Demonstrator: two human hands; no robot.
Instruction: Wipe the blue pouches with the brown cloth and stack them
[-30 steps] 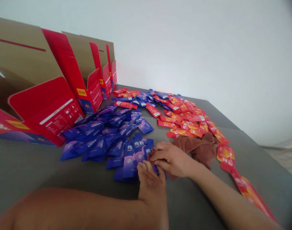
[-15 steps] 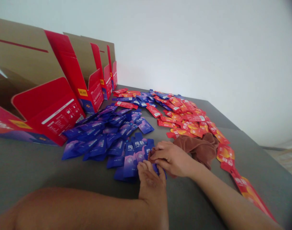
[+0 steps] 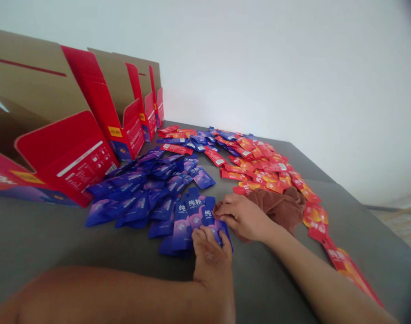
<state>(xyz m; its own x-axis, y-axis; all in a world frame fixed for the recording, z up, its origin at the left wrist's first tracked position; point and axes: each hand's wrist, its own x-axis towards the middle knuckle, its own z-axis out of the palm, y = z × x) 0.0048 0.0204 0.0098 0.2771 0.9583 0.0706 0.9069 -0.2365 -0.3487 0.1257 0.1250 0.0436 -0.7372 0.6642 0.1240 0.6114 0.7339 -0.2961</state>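
My left hand [image 3: 212, 256] rests on a few overlapping blue-purple sachets [image 3: 196, 209], fingertips pressing their lower part and thumb apart at the right. Just right of it, my right hand [image 3: 244, 218] pinches a bunched brown cloth [image 3: 279, 204]. The cloth trails out behind that hand over the table. Its front end is at the upper right edge of the rightmost sachet under my left hand. More blue sachets [image 3: 134, 189] lie in a loose, overlapping heap to the left of these.
Red cardboard boxes [image 3: 73, 157] stand with raised flaps in a row at the left. Red-orange sachets [image 3: 266, 166] spread across the back right, mixed with blue ones farther back. A red strip of sachets [image 3: 349, 265] runs along the right. A pale wall [image 3: 259, 67] backs the grey table [image 3: 124, 252].
My right hand has lifted slightly up and right with the cloth, away from my left hand's fingers. More of the rightmost sachet shows. My left hand stays nearly in place.
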